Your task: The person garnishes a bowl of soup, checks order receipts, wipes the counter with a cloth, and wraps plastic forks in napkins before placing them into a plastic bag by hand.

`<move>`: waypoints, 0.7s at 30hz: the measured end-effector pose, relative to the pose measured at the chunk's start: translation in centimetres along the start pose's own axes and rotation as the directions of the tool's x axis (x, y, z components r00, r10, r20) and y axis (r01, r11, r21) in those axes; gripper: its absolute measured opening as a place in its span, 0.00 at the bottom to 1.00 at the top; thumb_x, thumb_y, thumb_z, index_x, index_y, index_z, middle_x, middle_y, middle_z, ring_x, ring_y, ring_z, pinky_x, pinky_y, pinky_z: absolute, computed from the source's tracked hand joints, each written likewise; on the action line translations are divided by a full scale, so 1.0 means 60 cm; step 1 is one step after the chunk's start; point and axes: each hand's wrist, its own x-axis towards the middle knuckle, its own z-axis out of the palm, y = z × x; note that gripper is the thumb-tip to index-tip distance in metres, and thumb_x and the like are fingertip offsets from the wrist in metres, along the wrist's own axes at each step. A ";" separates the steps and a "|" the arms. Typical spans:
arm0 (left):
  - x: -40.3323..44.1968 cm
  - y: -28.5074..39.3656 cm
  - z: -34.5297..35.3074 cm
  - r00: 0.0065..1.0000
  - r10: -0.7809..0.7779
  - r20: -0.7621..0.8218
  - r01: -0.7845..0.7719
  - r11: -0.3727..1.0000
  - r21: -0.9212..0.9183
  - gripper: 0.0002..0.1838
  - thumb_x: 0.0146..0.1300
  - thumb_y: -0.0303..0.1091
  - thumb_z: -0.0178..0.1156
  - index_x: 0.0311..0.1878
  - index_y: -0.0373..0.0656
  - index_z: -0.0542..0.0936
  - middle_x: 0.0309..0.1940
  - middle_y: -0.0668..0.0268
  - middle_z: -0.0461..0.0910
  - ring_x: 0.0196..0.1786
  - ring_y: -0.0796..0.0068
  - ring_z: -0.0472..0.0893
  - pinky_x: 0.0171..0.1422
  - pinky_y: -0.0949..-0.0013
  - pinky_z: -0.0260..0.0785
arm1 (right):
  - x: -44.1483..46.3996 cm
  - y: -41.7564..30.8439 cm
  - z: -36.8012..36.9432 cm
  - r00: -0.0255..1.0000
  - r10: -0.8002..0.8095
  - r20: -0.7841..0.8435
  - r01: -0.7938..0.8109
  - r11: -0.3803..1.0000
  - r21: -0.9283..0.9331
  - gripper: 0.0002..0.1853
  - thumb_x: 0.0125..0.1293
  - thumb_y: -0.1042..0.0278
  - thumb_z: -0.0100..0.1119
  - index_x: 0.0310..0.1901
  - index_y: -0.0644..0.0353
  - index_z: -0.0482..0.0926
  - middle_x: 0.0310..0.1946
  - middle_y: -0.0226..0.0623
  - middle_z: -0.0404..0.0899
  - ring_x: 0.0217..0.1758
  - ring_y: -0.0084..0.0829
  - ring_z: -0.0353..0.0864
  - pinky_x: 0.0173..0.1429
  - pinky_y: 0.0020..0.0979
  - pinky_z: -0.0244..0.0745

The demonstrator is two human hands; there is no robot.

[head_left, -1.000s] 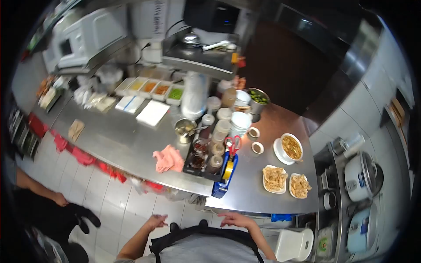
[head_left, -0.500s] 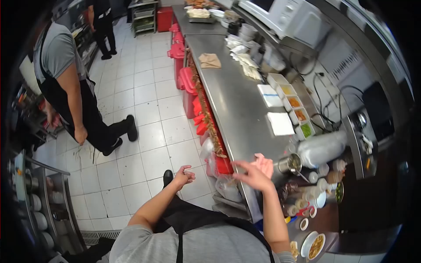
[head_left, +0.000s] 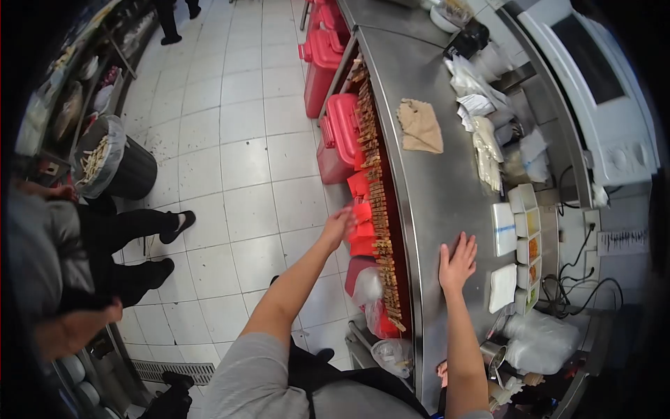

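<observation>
My left hand [head_left: 338, 228] is stretched out beside the steel counter, at the red plastic bags [head_left: 360, 230] that hang below its edge; its fingertips are blurred, and whether they touch a bag cannot be made out. My right hand [head_left: 458, 262] lies over the steel counter [head_left: 447, 202] with its fingers spread and nothing in it. To its right are a white stack of napkins [head_left: 502, 288] and another with a blue stripe [head_left: 504, 229]. Farther up the counter lies a folded tan cloth [head_left: 420, 126]. A row of wooden clothespins [head_left: 377, 202] lines the counter's edge.
Red lidded bins [head_left: 340, 133] stand under the counter's left side. A co-worker [head_left: 77, 258] stands at the left near a lined trash bin [head_left: 115, 162]. Ingredient containers [head_left: 528, 248] and a microwave [head_left: 600, 84] are at the right. Another person's legs [head_left: 167, 19] show at the top.
The view has swung left along the counter. My left hand has reached forward to the hanging red bags, and my right hand has come down over the counter. The co-worker now appears closer.
</observation>
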 end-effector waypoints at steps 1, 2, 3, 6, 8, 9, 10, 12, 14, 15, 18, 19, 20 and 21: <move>0.037 0.012 0.014 1.000 0.006 -0.007 -0.006 0.999 -0.040 0.20 0.69 0.43 0.49 0.60 0.45 0.69 0.49 0.66 0.76 0.52 0.74 0.76 0.52 0.68 0.68 | -0.001 0.002 0.002 1.000 -0.004 -0.001 0.004 1.000 0.001 0.37 0.63 0.41 0.47 0.69 0.52 0.54 0.72 0.45 0.46 0.75 0.47 0.42 0.68 0.59 0.43; 0.078 0.015 0.025 0.999 0.042 -0.020 -0.044 0.995 -0.093 0.22 0.69 0.45 0.48 0.60 0.44 0.68 0.52 0.66 0.75 0.54 0.74 0.74 0.53 0.68 0.68 | 0.000 0.003 0.003 1.000 -0.013 -0.006 0.013 1.000 0.003 0.37 0.63 0.41 0.47 0.69 0.52 0.54 0.72 0.45 0.46 0.75 0.47 0.42 0.68 0.58 0.42; 0.119 0.011 0.035 0.996 0.078 -0.036 -0.082 0.986 -0.145 0.24 0.69 0.47 0.48 0.61 0.43 0.67 0.54 0.65 0.74 0.56 0.74 0.73 0.54 0.69 0.67 | 0.000 0.003 0.003 1.000 -0.020 -0.007 0.020 0.999 0.030 0.37 0.63 0.43 0.48 0.69 0.52 0.54 0.72 0.45 0.45 0.75 0.47 0.42 0.68 0.58 0.41; 0.196 0.020 0.069 0.985 0.088 -0.149 -0.119 0.970 -0.212 0.29 0.68 0.54 0.47 0.63 0.42 0.66 0.59 0.63 0.71 0.61 0.73 0.70 0.56 0.70 0.66 | 0.001 0.000 -0.001 0.999 -0.033 0.011 0.032 0.998 0.055 0.36 0.63 0.45 0.48 0.69 0.53 0.54 0.72 0.45 0.45 0.75 0.47 0.42 0.68 0.59 0.40; 0.232 0.031 0.076 0.986 0.025 -0.165 -0.067 0.965 -0.252 0.32 0.67 0.58 0.46 0.63 0.41 0.66 0.60 0.62 0.70 0.62 0.72 0.69 0.57 0.70 0.64 | 0.002 0.001 -0.001 0.999 -0.046 0.015 0.045 0.997 0.061 0.36 0.63 0.47 0.48 0.69 0.55 0.54 0.72 0.45 0.45 0.75 0.47 0.42 0.68 0.59 0.40; 0.249 0.033 0.080 0.991 -0.023 -0.133 -0.016 0.958 -0.287 0.33 0.66 0.60 0.47 0.62 0.41 0.67 0.59 0.62 0.70 0.61 0.72 0.69 0.58 0.69 0.63 | 0.002 -0.001 -0.004 0.999 -0.046 0.018 0.045 0.997 0.064 0.36 0.63 0.47 0.49 0.69 0.55 0.54 0.72 0.45 0.45 0.75 0.48 0.42 0.68 0.59 0.40; 0.265 0.034 0.085 0.993 -0.071 -0.099 0.036 0.947 -0.320 0.34 0.65 0.62 0.47 0.61 0.41 0.68 0.58 0.62 0.71 0.61 0.72 0.68 0.59 0.68 0.62 | 0.005 -0.004 -0.005 0.999 -0.046 0.022 0.045 0.997 0.065 0.36 0.63 0.47 0.49 0.69 0.55 0.54 0.72 0.45 0.45 0.75 0.48 0.42 0.68 0.59 0.40; 0.286 0.032 0.080 0.996 -0.091 0.006 0.089 0.949 -0.302 0.34 0.64 0.62 0.49 0.59 0.42 0.69 0.55 0.62 0.72 0.59 0.72 0.69 0.60 0.67 0.60 | 0.008 -0.009 -0.009 0.999 -0.042 0.025 0.040 0.997 0.072 0.37 0.62 0.47 0.50 0.69 0.56 0.55 0.72 0.45 0.45 0.75 0.48 0.42 0.68 0.59 0.40; 0.297 0.024 0.075 1.000 -0.029 0.006 0.030 0.959 -0.283 0.30 0.63 0.62 0.51 0.53 0.43 0.73 0.44 0.66 0.72 0.46 0.76 0.67 0.49 0.69 0.57 | 0.007 -0.007 -0.009 0.999 -0.042 0.026 0.039 0.996 0.082 0.37 0.61 0.47 0.51 0.68 0.56 0.55 0.72 0.45 0.46 0.75 0.48 0.42 0.68 0.58 0.40; 0.286 0.030 0.080 0.998 0.048 -0.042 -0.057 0.961 -0.271 0.28 0.62 0.62 0.52 0.48 0.44 0.75 0.35 0.69 0.72 0.35 0.80 0.65 0.37 0.73 0.54 | 0.007 -0.005 -0.009 0.999 -0.045 0.021 0.043 0.995 0.090 0.37 0.61 0.47 0.52 0.68 0.56 0.56 0.72 0.45 0.46 0.75 0.48 0.42 0.68 0.58 0.40; 0.246 0.075 0.088 0.968 0.226 -0.106 -0.248 0.919 -0.307 0.22 0.63 0.56 0.55 0.39 0.44 0.76 0.28 0.70 0.75 0.29 0.81 0.69 0.34 0.73 0.61 | 0.007 -0.007 -0.008 0.999 -0.032 0.017 0.031 0.997 0.070 0.38 0.59 0.47 0.54 0.68 0.54 0.57 0.72 0.45 0.47 0.74 0.48 0.43 0.68 0.56 0.40; 0.249 0.068 0.076 0.956 0.261 -0.131 -0.287 0.924 -0.251 0.22 0.64 0.55 0.54 0.38 0.41 0.76 0.31 0.67 0.76 0.34 0.77 0.73 0.42 0.70 0.64 | 0.006 -0.005 -0.012 1.000 -0.011 0.010 0.011 0.999 0.049 0.38 0.58 0.47 0.55 0.68 0.54 0.58 0.72 0.45 0.47 0.74 0.48 0.44 0.68 0.56 0.41; 0.238 0.081 0.071 0.939 0.313 -0.143 -0.335 0.927 -0.170 0.23 0.65 0.54 0.53 0.38 0.40 0.76 0.31 0.65 0.77 0.35 0.75 0.74 0.42 0.70 0.65 | 0.005 -0.005 -0.017 1.000 -0.008 0.007 0.007 0.998 0.056 0.38 0.58 0.46 0.55 0.67 0.53 0.58 0.71 0.45 0.48 0.74 0.48 0.44 0.68 0.56 0.41; 0.262 0.077 0.034 0.935 0.347 -0.079 -0.345 0.938 0.033 0.21 0.65 0.53 0.53 0.38 0.41 0.76 0.30 0.66 0.76 0.35 0.75 0.74 0.42 0.70 0.65 | 0.006 -0.007 -0.019 1.000 0.000 0.002 -0.001 0.998 0.062 0.38 0.57 0.45 0.56 0.67 0.52 0.59 0.71 0.45 0.48 0.74 0.48 0.45 0.68 0.56 0.41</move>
